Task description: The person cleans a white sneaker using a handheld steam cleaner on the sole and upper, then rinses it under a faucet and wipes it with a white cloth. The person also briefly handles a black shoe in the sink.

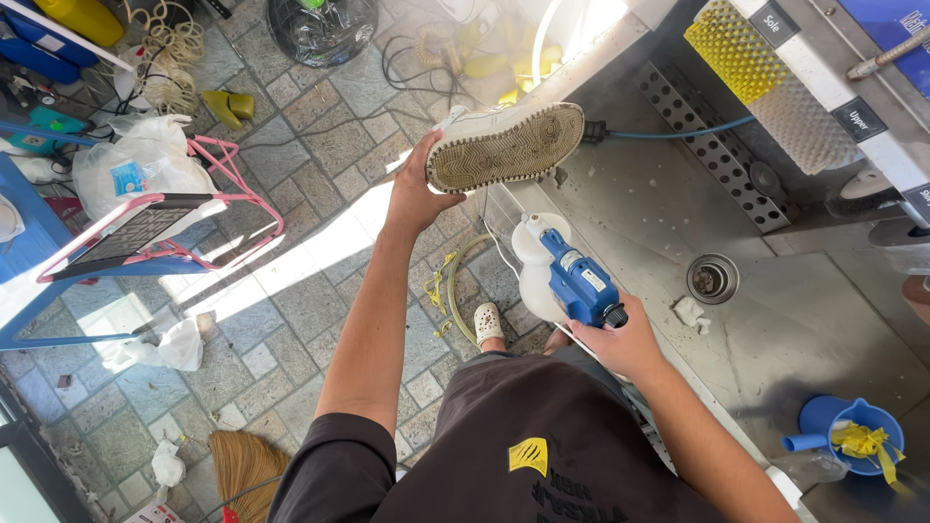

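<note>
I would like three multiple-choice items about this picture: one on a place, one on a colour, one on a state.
1. Where is the blue cup?
A. on the steel sink surface, lower right
B. on the paved floor
C. on the pink rack

2. What colour is the head of the spray bottle in the right hand?
A. red
B. blue
C. green

3. How is the shoe in the left hand turned?
A. sole against the floor
B. lying in the sink
C. sole facing the camera

Answers: 1 A, the cup stands on the metal near the right edge. 2 B, the blue head sits on a white body. 3 C, the whole tread pattern shows.
</note>
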